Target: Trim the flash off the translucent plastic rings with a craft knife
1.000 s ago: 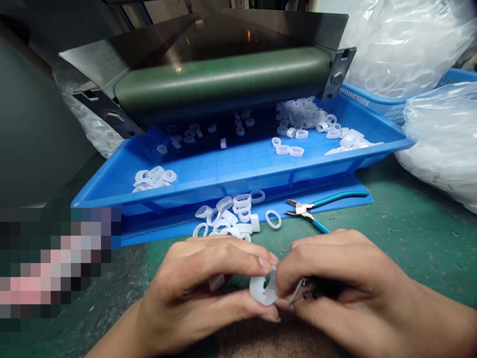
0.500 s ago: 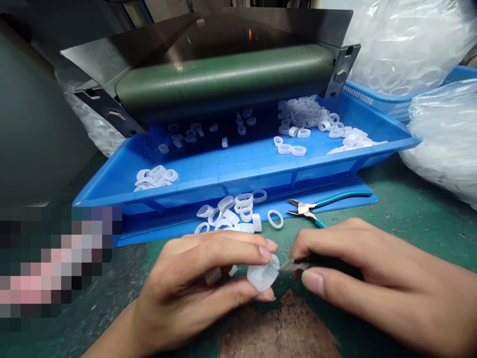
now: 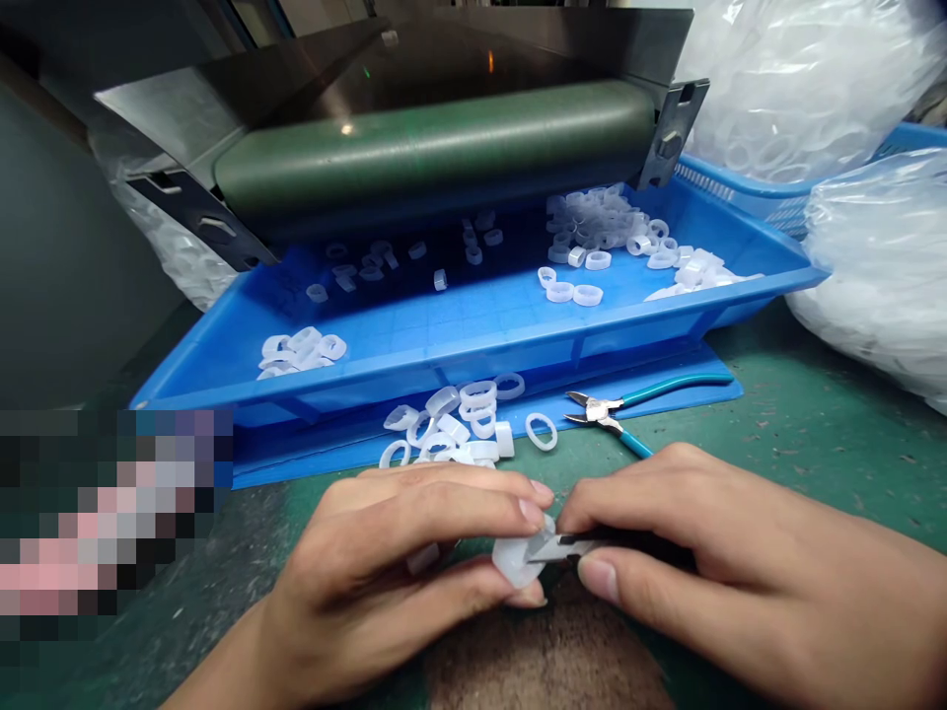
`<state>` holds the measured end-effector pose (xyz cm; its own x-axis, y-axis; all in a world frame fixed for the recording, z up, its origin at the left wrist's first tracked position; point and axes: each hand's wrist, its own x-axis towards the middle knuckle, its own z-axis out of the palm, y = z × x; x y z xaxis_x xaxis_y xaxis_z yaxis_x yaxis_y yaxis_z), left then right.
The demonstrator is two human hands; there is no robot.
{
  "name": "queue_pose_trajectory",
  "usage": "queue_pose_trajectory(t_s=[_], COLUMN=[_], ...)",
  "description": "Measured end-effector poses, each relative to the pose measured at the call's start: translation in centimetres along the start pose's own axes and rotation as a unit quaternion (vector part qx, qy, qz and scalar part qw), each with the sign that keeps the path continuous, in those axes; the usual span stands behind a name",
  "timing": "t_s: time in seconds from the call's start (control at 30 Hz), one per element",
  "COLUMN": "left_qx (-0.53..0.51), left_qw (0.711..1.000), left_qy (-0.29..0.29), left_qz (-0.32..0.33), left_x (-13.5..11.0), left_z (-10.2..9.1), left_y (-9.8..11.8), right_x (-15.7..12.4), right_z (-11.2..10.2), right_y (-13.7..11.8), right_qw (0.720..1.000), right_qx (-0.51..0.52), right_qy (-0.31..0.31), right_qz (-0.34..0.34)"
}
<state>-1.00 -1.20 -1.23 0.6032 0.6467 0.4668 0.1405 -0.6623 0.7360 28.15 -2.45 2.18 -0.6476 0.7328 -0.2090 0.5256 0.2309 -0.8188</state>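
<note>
Over the green bench mat, a translucent plastic ring sits pinched in the left hand, partly hidden by its fingers. The right hand grips a small knife narrowly, blade on the ring, handle mostly hidden. Teal-handled side cutters lie just beyond.

My left hand grips a translucent white plastic ring, its thick band tilted and partly hidden by my fingers. My right hand pinches a small steel blade with a dark handle, held nearly level. The blade's tip touches the ring, lying across its near face.
</note>
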Motion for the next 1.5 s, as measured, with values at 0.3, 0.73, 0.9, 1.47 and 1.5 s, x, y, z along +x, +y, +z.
queue_pose_trajectory(t_s=[0.3, 0.73, 0.9, 1.47, 1.5], left_qx=[-0.038, -0.068, -0.053, -0.125, -0.143], left_qw=[0.999, 0.997, 0.998, 0.984, 0.981], left_qy=[0.003, -0.004, 0.000, 0.046, 0.043], left_qz=[-0.025, -0.031, -0.025, -0.120, -0.127], left_x=[0.6, 0.3, 0.2, 1.0, 1.1], left_z=[-0.1, -0.2, -0.3, 0.7, 0.8], left_y=[0.3, 0.2, 0.0, 0.4, 0.4], right_x=[0.3, -0.4, 0.0, 0.4, 0.4], right_z=[-0.7, -0.3, -0.3, 1.3, 1.3], right_y=[-0.2, 1.3, 0.3, 0.5, 0.5], right_qw=[0.998, 0.994, 0.998, 0.985, 0.983], right_qx=[0.001, 0.083, 0.014, 0.123, 0.136], right_qy=[0.011, 0.029, 0.025, 0.116, 0.117], right_qz=[-0.062, -0.068, -0.050, -0.045, -0.047])
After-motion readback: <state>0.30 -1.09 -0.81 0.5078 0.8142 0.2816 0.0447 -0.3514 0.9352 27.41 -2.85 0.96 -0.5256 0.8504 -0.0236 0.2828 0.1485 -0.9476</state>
